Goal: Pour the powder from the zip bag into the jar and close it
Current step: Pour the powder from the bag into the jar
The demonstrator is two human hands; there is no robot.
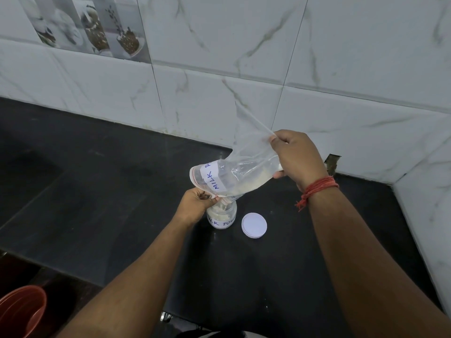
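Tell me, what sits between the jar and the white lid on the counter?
Nothing: in the head view only a bare strip of dark counter separates the jar from the white lid.

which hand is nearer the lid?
Left. The left hand pinches the bag mouth over the jar, just left of the lid. The right hand holds the bag's raised end, well above the lid.

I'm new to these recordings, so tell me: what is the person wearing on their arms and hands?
Both forearms are bare, no sleeves in view, and neither the left hand nor the right hand has gloves. The only thing worn is a frayed red-orange thread band wound around the right wrist.
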